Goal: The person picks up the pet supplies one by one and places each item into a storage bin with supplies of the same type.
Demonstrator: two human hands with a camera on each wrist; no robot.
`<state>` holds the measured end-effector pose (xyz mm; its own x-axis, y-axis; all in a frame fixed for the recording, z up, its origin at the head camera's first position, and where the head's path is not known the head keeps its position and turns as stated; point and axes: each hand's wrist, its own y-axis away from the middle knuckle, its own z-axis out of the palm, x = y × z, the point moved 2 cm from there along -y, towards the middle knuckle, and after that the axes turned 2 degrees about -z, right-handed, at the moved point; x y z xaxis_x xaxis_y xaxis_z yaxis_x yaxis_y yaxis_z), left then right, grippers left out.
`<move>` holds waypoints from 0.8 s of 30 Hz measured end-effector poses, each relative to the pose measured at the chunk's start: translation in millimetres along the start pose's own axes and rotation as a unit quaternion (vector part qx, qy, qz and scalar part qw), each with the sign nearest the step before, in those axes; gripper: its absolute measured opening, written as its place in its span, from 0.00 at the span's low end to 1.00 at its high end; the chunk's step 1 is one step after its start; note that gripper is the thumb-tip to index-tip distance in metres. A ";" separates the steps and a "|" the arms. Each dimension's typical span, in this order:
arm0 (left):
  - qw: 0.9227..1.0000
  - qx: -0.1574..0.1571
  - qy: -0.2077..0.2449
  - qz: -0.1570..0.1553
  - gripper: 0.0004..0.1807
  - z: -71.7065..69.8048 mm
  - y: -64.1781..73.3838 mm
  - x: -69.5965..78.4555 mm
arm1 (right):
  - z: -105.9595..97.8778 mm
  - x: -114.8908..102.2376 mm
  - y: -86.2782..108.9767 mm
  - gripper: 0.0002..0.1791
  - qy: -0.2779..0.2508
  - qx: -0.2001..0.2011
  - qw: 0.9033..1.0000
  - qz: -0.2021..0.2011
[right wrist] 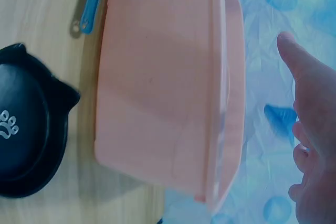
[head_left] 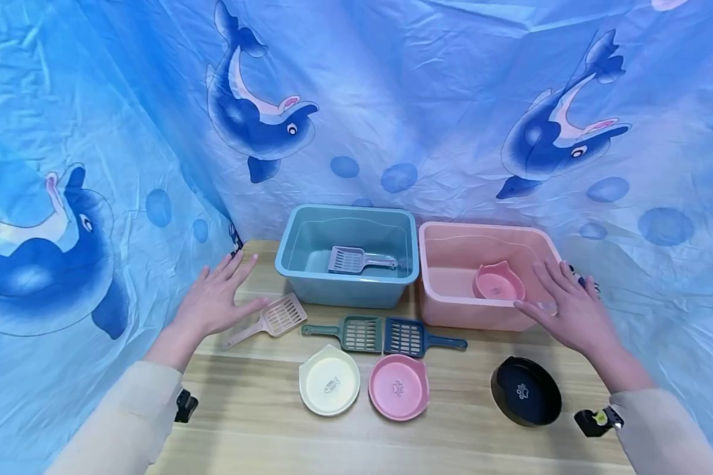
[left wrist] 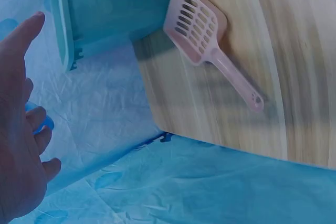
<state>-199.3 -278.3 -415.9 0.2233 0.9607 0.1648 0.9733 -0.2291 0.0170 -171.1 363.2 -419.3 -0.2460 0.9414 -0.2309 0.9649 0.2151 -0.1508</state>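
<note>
My left hand [head_left: 214, 300], fingers spread and holding nothing, is above the table's left side. Beneath its thumb lies a pale pink litter scoop [left wrist: 233, 74], slotted head toward the blue bin [head_left: 344, 290]. Inside that bin rests a lilac litter scoop [head_left: 348, 260]. Over the right front corner of the pink bin [head_left: 469, 313] is my right hand [head_left: 573, 310], its fingers extended and nothing in it. A pink cat-eared bowl [head_left: 499, 284] sits in the pink bin. Closer to me on that side stands a black cat-eared bowl [head_left: 525, 392] with a paw print.
A green scoop [head_left: 333, 330] and a dark blue scoop [head_left: 442, 342] lie head to head before the bins. In front of them are a cream bowl [head_left: 329, 402] and another pink bowl [head_left: 399, 406]. A blue dolphin-print curtain [head_left: 392, 119] hangs behind and beside the wooden table [head_left: 309, 445].
</note>
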 end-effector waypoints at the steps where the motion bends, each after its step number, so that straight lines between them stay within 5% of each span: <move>1: 1.000 -0.003 -0.001 0.004 0.54 -0.1 -0.4 0.1 | 0.1 -2.8 -3.2 0.53 -0.001 0.001 1.000 -0.006; 13: 0.999 -0.005 -0.017 0.037 0.55 21.5 3.7 -21.2 | 15.3 -54.0 -54.0 0.48 -0.041 -0.008 0.995 -0.090; 24: 0.998 -0.004 0.054 0.034 0.56 62.4 10.3 -36.5 | 45.1 -111.2 -97.7 0.45 -0.054 -0.056 0.986 -0.146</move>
<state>-194.1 -305.9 -483.3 0.2820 0.9204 0.2709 0.9552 -0.2957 0.0104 -242.2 225.8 -422.2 -0.5168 0.8033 -0.2959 0.8545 0.5052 -0.1209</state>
